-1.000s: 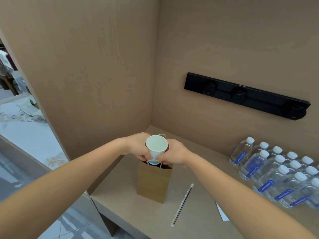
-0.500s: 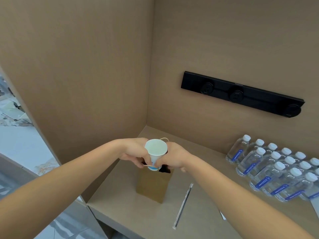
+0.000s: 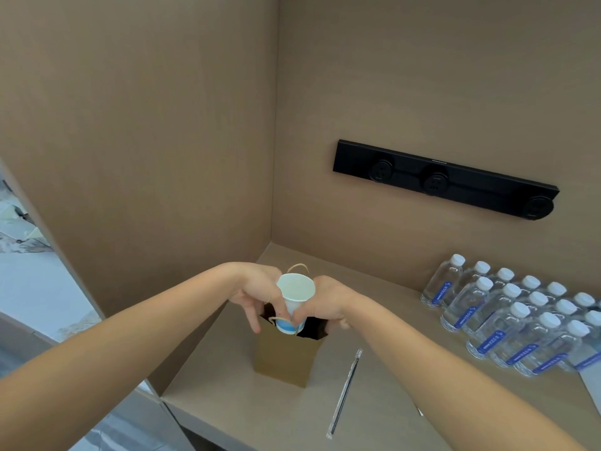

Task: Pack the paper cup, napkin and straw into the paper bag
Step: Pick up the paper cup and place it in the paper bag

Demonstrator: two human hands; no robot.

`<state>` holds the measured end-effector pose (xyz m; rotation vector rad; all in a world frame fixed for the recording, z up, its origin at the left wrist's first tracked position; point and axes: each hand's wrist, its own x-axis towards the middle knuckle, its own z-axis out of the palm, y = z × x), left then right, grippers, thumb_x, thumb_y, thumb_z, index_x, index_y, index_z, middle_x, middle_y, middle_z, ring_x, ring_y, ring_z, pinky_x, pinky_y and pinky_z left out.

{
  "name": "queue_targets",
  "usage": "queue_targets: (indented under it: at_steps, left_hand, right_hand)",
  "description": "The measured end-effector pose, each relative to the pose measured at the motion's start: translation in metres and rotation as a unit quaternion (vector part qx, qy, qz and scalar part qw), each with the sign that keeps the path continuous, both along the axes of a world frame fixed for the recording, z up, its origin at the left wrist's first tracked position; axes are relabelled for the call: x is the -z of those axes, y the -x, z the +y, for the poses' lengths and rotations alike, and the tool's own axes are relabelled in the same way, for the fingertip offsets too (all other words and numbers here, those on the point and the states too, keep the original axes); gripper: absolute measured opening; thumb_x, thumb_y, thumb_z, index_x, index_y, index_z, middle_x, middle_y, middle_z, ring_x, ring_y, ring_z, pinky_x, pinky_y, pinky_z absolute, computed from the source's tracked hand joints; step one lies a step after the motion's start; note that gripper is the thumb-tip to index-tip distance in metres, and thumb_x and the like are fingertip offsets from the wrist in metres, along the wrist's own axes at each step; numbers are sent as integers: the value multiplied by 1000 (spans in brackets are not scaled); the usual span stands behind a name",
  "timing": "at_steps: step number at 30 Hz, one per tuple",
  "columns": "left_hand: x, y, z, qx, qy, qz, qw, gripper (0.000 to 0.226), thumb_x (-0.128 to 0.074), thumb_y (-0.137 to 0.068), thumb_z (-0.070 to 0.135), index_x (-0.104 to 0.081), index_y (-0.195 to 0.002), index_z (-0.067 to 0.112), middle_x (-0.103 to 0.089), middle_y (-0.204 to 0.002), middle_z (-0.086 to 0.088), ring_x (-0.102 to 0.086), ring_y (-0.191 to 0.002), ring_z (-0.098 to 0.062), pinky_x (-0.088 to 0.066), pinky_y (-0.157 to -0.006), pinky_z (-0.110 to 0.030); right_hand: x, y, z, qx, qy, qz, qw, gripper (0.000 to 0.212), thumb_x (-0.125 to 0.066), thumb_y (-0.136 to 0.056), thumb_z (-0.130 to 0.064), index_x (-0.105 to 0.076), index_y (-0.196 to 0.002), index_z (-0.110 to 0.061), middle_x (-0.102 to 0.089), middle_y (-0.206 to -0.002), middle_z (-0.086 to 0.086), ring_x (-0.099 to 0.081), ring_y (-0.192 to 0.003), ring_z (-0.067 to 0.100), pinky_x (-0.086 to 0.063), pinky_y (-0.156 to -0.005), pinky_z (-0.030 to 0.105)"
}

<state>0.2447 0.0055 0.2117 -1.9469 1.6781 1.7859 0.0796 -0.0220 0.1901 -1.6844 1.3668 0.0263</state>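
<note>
Both sets of fingers (image 3: 282, 299) are pinched around the white paper cup (image 3: 294, 301), the left hand (image 3: 257, 288) and right hand (image 3: 327, 304) closing on its sides from either flank, a couple of left fingers left splayed downward. The cup stands upright, mouth up, its blue-banded base just dipping into the open top of the brown paper bag (image 3: 286, 359) in the lower middle of the frame. It looks feather-light and thin-walled, so I'd guess a hard squeeze would dent it; a hold near the stiffer rolled rim seems safest. Both forearms reach in from the lower corners, wrists meeting over the bag. The wrapped straw (image 3: 344, 390) lies on the shelf (image 3: 227, 411) just right of the bag, still unpacked. I can't pick out the napkin for certain
</note>
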Motion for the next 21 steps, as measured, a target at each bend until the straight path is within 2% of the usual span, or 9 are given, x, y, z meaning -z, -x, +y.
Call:
queue_targets:
  at_steps: [4, 7, 9, 11, 13, 15, 18, 21]
  left_hand:
    - [-2, 1, -3, 7, -12, 1, 1000, 49, -75, -85, 11, -56, -129, 20, -42, -146, -14, -48, -126, -46, -60, -83, -54]
    - [1, 0, -4, -6, -29, 9, 1000, 52, -75, -87, 24, -49, -133, 31, -23, -159, -12, -45, -125, -54, -64, -70, -44]
    - [3, -2, -5, -11, -31, 16, 999, 56, -76, -86, 29, -47, -132, 38, -16, -162, -9, -51, -117, -52, -64, -66, -41]
    - [4, -2, -5, -4, -26, 15, 1000, 50, -78, -84, 28, -49, -124, 41, -23, -158, -7, -59, -103, -44, -63, -64, -38]
    - [6, 0, -5, 0, -12, 0, 1000, 43, -78, -83, 26, -53, -114, 42, -35, -142, -4, -63, -94, -34, -62, -60, -35]
    - [8, 1, -5, 1, 9, -25, 1000, 48, -80, -81, 24, -52, -117, 38, -41, -130, -1, -66, -88, -28, -62, -58, -33]
    - [12, 4, -6, 24, 44, -72, 996, 60, -83, -75, 28, -52, -126, 29, -52, -125, -1, -71, -78, -23, -62, -56, -32]
    - [15, 10, -6, 62, 86, -134, 985, 50, -82, -72, 34, -61, -116, 24, -61, -107, -2, -69, -69, -21, -62, -54, -34]
  right_hand:
    - [2, 3, -2, 24, 4, -35, 999, 39, -80, -58, -16, -64, -93, -13, -61, -88, 4, -54, -77, 23, -46, -61, 30]
    - [4, 7, -6, 44, -4, -47, 998, 50, -80, -59, -15, -65, -107, -13, -68, -106, 7, -64, -98, 29, -55, -75, 40]
    - [6, 8, -7, 55, -11, -55, 997, 54, -79, -60, -15, -63, -112, -16, -68, -113, 8, -64, -107, 32, -56, -75, 43]
    - [9, 7, -7, 47, -5, -57, 997, 53, -77, -61, -16, -63, -112, -19, -68, -112, 6, -64, -106, 31, -53, -70, 39]
    - [11, 5, -6, 33, 9, -55, 998, 53, -77, -60, -17, -60, -110, -17, -67, -107, 5, -63, -97, 30, -51, -68, 36]
    - [16, 4, -6, 25, 20, -57, 998, 57, -79, -59, -17, -51, -108, -17, -60, -103, 5, -56, -89, 26, -46, -62, 29]
    - [20, 3, -4, 11, 54, -49, 997, 67, -80, -61, -20, -39, -114, -26, -56, -108, 3, -54, -94, 22, -44, -55, 26]
    - [25, 0, -5, -30, 100, -21, 994, 66, -79, -61, -23, -37, -111, -34, -58, -109, 6, -58, -94, 26, -46, -59, 27]
